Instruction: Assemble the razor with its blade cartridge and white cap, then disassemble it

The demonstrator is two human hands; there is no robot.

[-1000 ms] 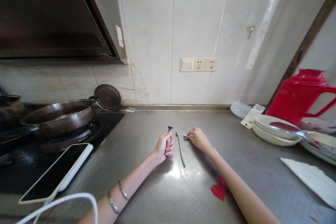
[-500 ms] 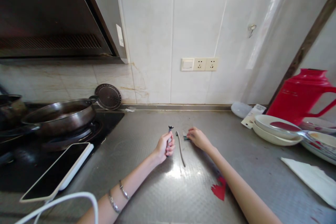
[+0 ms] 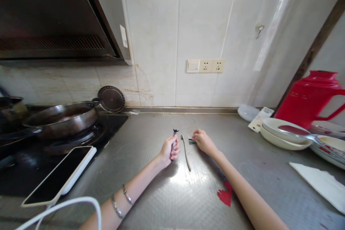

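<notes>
My left hand [image 3: 170,148] is wrapped round the grey handle of a razor [image 3: 174,137], whose short dark head sticks up above the fist. Just to its right, a thin, slightly bent grey stick [image 3: 186,155] with a dark upper end lies on the steel counter [image 3: 151,194]. Past that stick, my right hand [image 3: 202,139] rests low on the counter, fingers pinched at a small flat dark-green and black piece [image 3: 192,141]. The fingers hide part of this piece, and its kind is too small to make out.
A torn red scrap [image 3: 225,194] lies by my right forearm. To the left are a phone [image 3: 58,176], a white cable [image 3: 81,199] and a pan [image 3: 63,116] on the stove. Bowls [image 3: 284,140], a red thermos [image 3: 307,99] and a white cloth [image 3: 320,183] stand or lie right.
My right hand has shifted very slightly, and a little more of the small dark piece shows at its fingertips. The left hand keeps its hold on the razor.
</notes>
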